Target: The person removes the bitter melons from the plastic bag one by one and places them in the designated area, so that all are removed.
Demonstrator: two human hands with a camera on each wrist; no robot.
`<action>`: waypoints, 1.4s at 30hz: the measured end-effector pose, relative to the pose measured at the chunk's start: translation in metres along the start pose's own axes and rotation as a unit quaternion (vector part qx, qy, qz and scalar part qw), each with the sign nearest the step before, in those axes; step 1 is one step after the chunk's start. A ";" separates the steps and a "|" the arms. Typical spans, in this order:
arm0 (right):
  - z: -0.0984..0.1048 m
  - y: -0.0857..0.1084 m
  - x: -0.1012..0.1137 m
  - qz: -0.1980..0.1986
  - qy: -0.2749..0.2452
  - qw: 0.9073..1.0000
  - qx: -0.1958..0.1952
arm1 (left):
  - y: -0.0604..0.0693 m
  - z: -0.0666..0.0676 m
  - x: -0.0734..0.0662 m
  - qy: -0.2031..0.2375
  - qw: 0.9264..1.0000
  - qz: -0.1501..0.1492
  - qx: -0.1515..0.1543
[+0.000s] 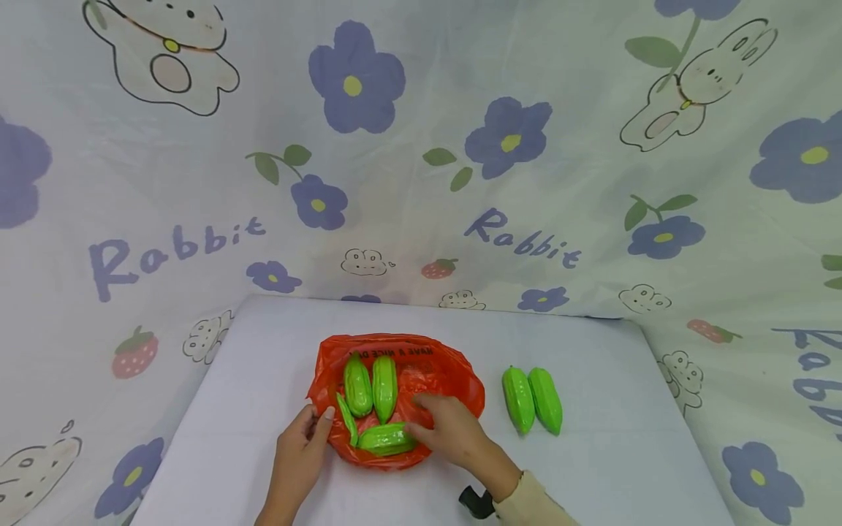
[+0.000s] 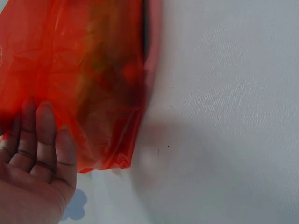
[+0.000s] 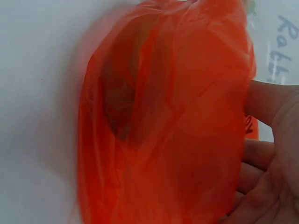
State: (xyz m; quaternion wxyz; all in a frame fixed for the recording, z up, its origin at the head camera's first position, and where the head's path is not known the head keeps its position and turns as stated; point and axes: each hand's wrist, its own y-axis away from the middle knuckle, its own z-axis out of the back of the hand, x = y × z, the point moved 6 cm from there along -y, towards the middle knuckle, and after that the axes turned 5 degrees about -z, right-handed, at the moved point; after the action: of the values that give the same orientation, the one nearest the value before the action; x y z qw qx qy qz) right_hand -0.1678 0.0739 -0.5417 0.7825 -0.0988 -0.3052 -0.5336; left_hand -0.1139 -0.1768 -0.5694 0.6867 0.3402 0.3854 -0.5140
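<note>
A red plastic bag [image 1: 454, 365] lies with its mouth spread on the white table. Inside it are several glossy green, ridged, elongated fruits; two [image 1: 358, 387] [image 1: 384, 386] point away, one [image 1: 384, 440] lies crosswise at the near side, and a slimmer green piece [image 1: 346, 420] slants at the left. My left hand [image 1: 299, 446] pinches the bag's left rim, its fingers along the outer side in the left wrist view. My right hand [image 1: 454, 431] reaches over the right rim into the bag, fingers apart, thumb by the crosswise fruit's end. Whether it touches that fruit is unclear.
Two more green ridged fruits [image 1: 518, 399] [image 1: 545, 400] lie side by side on the white table [image 1: 612, 438], right of the bag. A cloth [image 1: 408, 190] printed with rabbits and purple flowers hangs behind and around the table. Something black [image 1: 476, 502] sits by the right wrist.
</note>
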 end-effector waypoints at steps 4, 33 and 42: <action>-0.006 -0.005 0.000 -0.002 0.002 1.000 0.023 | 0.000 0.000 -0.001 0.000 1.000 -0.003 -0.001; -0.030 -0.017 -0.003 -0.026 0.080 0.992 0.097 | -0.001 -0.002 -0.003 0.001 1.000 0.002 0.003; -0.029 -0.019 -0.005 -0.016 0.075 0.993 0.089 | -0.001 -0.003 0.000 0.002 1.000 0.005 0.008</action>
State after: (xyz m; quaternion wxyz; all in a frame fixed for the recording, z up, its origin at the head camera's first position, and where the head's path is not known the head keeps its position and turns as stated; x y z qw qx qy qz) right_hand -0.1747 0.0557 -0.5709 0.8005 0.0167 -0.2937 -0.5222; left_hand -0.1152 -0.1743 -0.5704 0.6860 0.3482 0.3809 -0.5130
